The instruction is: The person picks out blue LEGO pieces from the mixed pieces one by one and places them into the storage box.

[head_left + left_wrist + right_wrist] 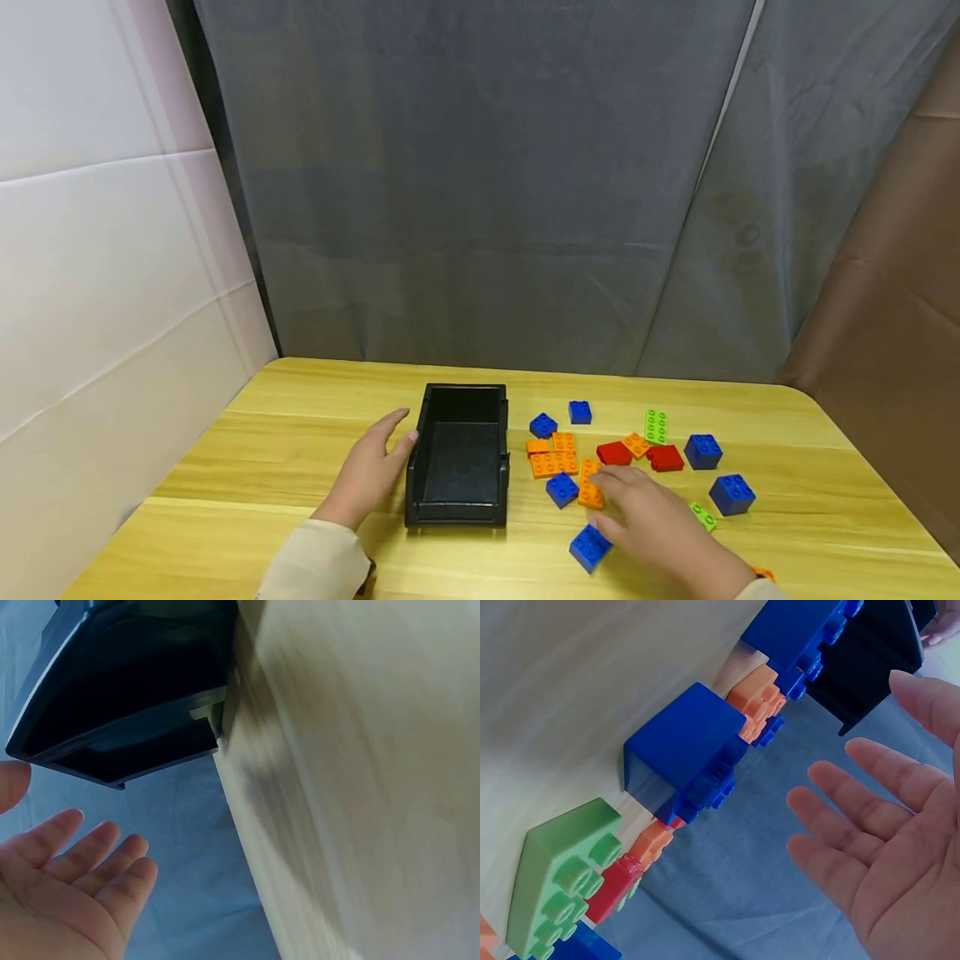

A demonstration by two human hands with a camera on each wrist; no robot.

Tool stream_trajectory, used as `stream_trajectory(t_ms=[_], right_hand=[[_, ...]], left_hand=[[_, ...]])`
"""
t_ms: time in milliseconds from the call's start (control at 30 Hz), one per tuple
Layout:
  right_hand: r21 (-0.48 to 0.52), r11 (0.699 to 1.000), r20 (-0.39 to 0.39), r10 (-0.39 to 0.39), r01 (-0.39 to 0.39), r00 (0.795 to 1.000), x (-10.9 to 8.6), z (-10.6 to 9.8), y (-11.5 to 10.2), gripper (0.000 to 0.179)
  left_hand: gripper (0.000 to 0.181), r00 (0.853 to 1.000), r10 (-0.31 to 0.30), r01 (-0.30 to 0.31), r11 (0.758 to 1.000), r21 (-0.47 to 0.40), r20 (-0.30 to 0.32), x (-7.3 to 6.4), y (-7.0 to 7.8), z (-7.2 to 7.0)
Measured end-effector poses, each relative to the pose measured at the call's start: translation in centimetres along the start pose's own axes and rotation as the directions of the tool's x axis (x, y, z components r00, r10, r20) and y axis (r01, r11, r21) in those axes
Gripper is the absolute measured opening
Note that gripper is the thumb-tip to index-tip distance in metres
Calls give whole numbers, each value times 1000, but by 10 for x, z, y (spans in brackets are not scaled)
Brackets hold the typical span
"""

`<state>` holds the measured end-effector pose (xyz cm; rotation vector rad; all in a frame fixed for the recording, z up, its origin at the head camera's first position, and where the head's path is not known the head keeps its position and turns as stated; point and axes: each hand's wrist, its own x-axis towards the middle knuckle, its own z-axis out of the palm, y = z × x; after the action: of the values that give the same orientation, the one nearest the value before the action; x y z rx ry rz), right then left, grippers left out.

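Observation:
A black plastic bin [459,462] stands on the table with its inside bare. At its left wall my left hand [369,477] is held with fingers extended and thumb tip close to the rim; the left wrist view shows the palm [67,900] holding nothing. My right hand [651,517] hovers over toy building bricks, fingers loosely extended. Under its fingertips lies an orange brick [589,485], partly covered in the head view. A blue brick [589,547] sits just below the thumb. In the right wrist view the palm [900,855] faces a blue brick [686,746] and a green brick [562,877].
Left of the right hand are more orange bricks [553,464] and a small blue brick [562,490]. Red bricks [665,457], a green brick [656,427] and larger blue bricks [732,495] lie farther right. A grey curtain [465,183] hangs behind the wooden table [262,450].

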<state>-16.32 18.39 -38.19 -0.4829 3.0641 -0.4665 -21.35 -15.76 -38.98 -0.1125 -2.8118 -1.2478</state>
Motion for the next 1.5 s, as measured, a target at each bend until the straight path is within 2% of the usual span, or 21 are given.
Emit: stream_trajectory(t_ms=[400, 567, 833, 1033, 1167, 1367, 1500], right_hand=[[15, 998, 90, -54, 53, 994, 1, 5, 0, 44], [8, 992, 138, -123, 123, 983, 2, 5, 3, 41], [-12, 989, 230, -143, 149, 963, 3, 8, 6, 40], [-12, 978, 236, -199, 208, 951, 2, 8, 6, 35], [-12, 975, 241, -210, 220, 947, 1, 8, 5, 32], [1, 969, 228, -241, 248, 943, -1, 10, 3, 33], [39, 974, 263, -225, 223, 938, 0, 10, 4, 32]], left_hand=[[48, 1000, -12, 11, 998, -62, -20, 3, -2, 7], [47, 1000, -11, 10, 998, -59, -22, 2, 0, 7], [43, 1000, -16, 14, 997, -76, -27, 3, -3, 10], [41, 999, -8, 4, 995, -98, -33, 5, -5, 12], [40, 999, -2, -2, 994, -108, -40, 7, -7, 13], [40, 1000, -24, 21, 992, -127, -18, 8, -6, 12], [41, 999, -40, 39, 988, -150, -3, 8, -3, 12]])
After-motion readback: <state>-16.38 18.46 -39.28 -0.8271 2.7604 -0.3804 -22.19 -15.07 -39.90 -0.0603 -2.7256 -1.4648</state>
